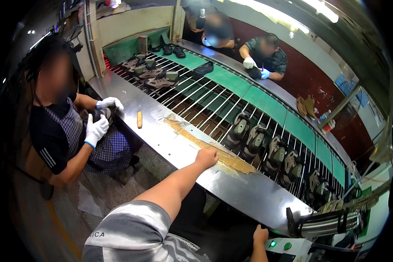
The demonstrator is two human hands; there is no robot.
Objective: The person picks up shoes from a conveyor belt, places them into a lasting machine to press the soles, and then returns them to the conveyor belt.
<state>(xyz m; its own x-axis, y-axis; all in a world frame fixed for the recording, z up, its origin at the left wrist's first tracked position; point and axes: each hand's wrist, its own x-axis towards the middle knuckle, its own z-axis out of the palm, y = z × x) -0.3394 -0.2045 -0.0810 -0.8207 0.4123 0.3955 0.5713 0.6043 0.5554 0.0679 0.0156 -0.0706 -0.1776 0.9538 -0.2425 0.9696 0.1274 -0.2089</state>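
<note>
My left hand [207,157] lies on the steel ledge [161,135] of a long conveyor, fingers down on a yellowish smear of dried glue [222,157], and holds nothing. My right hand [260,233] sits low at the ledge's near edge, beside a control box with green buttons [280,245]; its fingers are hidden. Just past my left hand, several grey and tan shoes [260,142] stand in a row on the conveyor's metal rods [205,102].
A seated co-worker at the left, in white gloves [96,130], holds a dark shoe [101,114]. A wooden-handled tool [139,118] lies on the ledge. More shoes [155,74] sit further up the rods. Other people work at the far side [266,54]. A ribbed metal cylinder [332,222] juts out at the right.
</note>
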